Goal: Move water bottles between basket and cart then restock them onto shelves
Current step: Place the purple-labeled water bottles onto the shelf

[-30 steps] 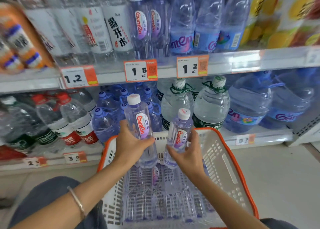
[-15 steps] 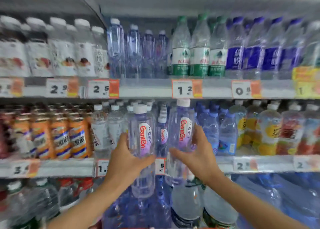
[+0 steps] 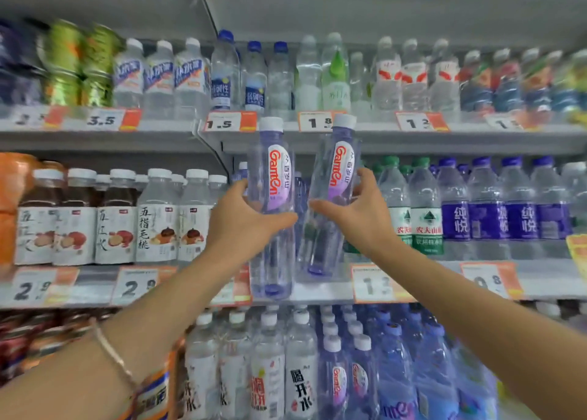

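Note:
My left hand (image 3: 244, 225) grips a clear purple-tinted Ganten water bottle (image 3: 272, 171) with a white cap, held upright in front of the middle shelf (image 3: 317, 292). My right hand (image 3: 359, 216) grips a second Ganten bottle (image 3: 335, 178), tilted with its cap to the right. Both bottles hang side by side in the air, just in front of a gap on that shelf where a few purple bottles (image 3: 243, 170) stand further back. The basket and cart are out of view.
Shelves full of drinks fill the view. White-labelled bottles (image 3: 155, 222) stand left of the gap, green-labelled (image 3: 422, 216) and purple-labelled water (image 3: 489, 216) to its right. More Ganten bottles (image 3: 346, 378) sit on the shelf below. Orange price tags (image 3: 374, 284) line the shelf edges.
Both hands have lifted the two bottles from the basket up past the lower shelves to the middle shelf. The right bottle has tilted. The view has swung upward and the basket has left the frame.

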Motion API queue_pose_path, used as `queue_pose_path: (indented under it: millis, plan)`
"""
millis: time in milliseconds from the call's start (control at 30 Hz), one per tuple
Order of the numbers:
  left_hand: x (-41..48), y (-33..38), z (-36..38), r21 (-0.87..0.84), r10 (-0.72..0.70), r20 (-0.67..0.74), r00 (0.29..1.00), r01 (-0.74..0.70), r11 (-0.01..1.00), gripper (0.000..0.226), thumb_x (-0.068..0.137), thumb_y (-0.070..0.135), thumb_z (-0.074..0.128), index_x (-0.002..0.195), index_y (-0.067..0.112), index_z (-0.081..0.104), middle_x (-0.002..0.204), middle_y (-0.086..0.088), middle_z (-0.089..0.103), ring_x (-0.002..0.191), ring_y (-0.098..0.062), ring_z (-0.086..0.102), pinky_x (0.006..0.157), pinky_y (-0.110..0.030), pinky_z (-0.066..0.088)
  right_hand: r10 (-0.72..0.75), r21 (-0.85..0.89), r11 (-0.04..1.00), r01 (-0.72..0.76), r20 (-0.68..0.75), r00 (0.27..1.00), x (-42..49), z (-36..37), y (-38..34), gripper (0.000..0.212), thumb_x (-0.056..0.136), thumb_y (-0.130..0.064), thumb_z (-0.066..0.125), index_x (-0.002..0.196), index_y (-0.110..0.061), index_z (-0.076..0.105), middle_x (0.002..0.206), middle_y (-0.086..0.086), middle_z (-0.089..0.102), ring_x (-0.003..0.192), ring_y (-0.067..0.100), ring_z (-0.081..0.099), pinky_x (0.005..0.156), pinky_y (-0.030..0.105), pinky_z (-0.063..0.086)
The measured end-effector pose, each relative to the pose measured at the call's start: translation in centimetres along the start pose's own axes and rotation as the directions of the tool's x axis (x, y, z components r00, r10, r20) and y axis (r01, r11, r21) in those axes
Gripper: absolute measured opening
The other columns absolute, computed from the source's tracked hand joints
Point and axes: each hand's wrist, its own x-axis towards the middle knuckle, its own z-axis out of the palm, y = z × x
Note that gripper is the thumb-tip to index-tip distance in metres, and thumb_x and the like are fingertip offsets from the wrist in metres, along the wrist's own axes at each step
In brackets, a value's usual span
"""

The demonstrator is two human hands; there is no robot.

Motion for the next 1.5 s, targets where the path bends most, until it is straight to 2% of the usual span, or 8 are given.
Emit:
queue_pose_path:
  millis: [300, 433, 733, 833, 967, 1133, 1267, 1500]
  plan:
    - [5.3, -0.6, -0.4, -0.06, 0.001, -0.049, 0.999, -0.004, 0.998, 0.051, 0.058, 0.026, 0.091, 0.1, 0.029, 0.061, 0.088, 0.013, 0.067, 0.08, -0.006, 0.064, 0.073, -0.027, 0.051, -0.032, -0.068, 0.997, 0.028, -0.065, 0.997, 7.6, 6.2, 3.8, 0.081, 0.068, -0.023, 0.084, 0.133, -0.022, 0.035, 0.112, 0.001, 0.061, 0.098, 0.017, 0.062, 0.088, 0.036, 0.053]
    - [6.1, -1.3, -0.6, -0.072, 0.01, -0.043, 0.999, -0.013, 0.997, 0.051, 0.058, 0.025, 0.091, 0.097, 0.031, 0.059, 0.088, 0.014, 0.066, 0.08, -0.005, 0.063, 0.074, -0.027, 0.049, 0.025, -0.176, 0.984, -0.031, -0.036, 0.999, 8.8, 9.2, 6.7, 0.086, 0.07, -0.024, 0.083, 0.138, -0.02, 0.031, 0.116, 0.001, 0.046, 0.098, 0.019, 0.053, 0.085, 0.037, 0.049]
    - [7.4, -2.4, 0.4, -0.058, -0.007, -0.014, 1.0, 0.006, 0.998, 0.046, 0.062, 0.025, 0.09, 0.09, 0.033, 0.055, 0.081, 0.02, 0.058, 0.073, 0.003, 0.055, 0.057, -0.018, 0.038, 0.274, -0.269, 0.925, -0.269, -0.02, 0.961, 9.1, 13.2, 13.3, 0.088, 0.067, -0.048, 0.082, 0.136, -0.021, 0.035, 0.113, 0.005, 0.06, 0.091, 0.025, 0.065, 0.075, 0.046, 0.059]
    - [7.5, -2.4, 0.7, -0.04, -0.003, -0.013, 1.0, 0.003, 0.999, 0.047, 0.062, 0.024, 0.089, 0.097, 0.029, 0.058, 0.083, 0.018, 0.06, 0.074, 0.002, 0.056, 0.057, -0.017, 0.038, 0.277, -0.383, 0.891, -0.243, 0.034, 0.96, 8.6, 13.7, 13.2, 0.093, 0.076, -0.054, 0.074, 0.146, -0.015, 0.027, 0.138, 0.01, 0.047, 0.117, 0.03, 0.056, 0.089, 0.049, 0.053]
    - [7.6, -2.6, 1.0, -0.028, -0.019, -0.038, 0.999, 0.018, 0.999, 0.049, 0.059, 0.022, 0.09, 0.1, 0.025, 0.062, 0.087, 0.012, 0.067, 0.079, -0.006, 0.064, 0.066, -0.023, 0.046, 0.28, -0.531, 0.826, -0.188, 0.097, 0.955, 7.5, 13.3, 13.8, 0.107, 0.079, -0.053, 0.068, 0.154, -0.013, 0.003, 0.158, 0.014, 0.017, 0.144, 0.035, 0.022, 0.109, 0.051, 0.037]
    - [7.7, -3.2, 1.1, -0.026, -0.038, -0.052, 0.998, 0.037, 0.999, 0.05, 0.058, 0.021, 0.091, 0.099, 0.025, 0.062, 0.089, 0.009, 0.068, 0.08, -0.009, 0.065, 0.067, -0.024, 0.048, 0.387, -0.573, 0.784, -0.237, 0.153, 0.91, 7.3, 13.3, 13.8, 0.109, 0.08, -0.052, 0.067, 0.155, -0.015, -0.002, 0.161, 0.015, 0.008, 0.139, 0.037, 0.032, 0.103, 0.047, 0.041]
    - [7.5, -3.6, 1.2, -0.005, -0.03, -0.041, 0.999, 0.03, 1.0, 0.054, 0.059, 0.022, 0.091, 0.103, 0.025, 0.06, 0.092, 0.009, 0.067, 0.084, -0.012, 0.065, 0.076, -0.028, 0.048, 0.421, -0.537, 0.791, -0.292, 0.132, 0.897, 7.6, 13.3, 14.0, 0.1, 0.086, -0.042, 0.067, 0.155, -0.009, 0.003, 0.158, 0.017, 0.019, 0.135, 0.038, 0.039, 0.102, 0.044, 0.044]
    - [7.5, -4.2, 1.5, -0.025, -0.024, -0.04, 0.999, 0.023, 0.999, 0.052, 0.062, 0.025, 0.09, 0.103, 0.027, 0.057, 0.088, 0.012, 0.062, 0.077, -0.002, 0.058, 0.066, -0.022, 0.04, 0.412, -0.566, 0.772, -0.29, 0.098, 0.906, 7.9, 13.3, 14.6, 0.076, 0.09, -0.028, 0.068, 0.145, 0.001, 0.026, 0.133, 0.019, 0.052, 0.117, 0.034, 0.056, 0.088, 0.037, 0.048]
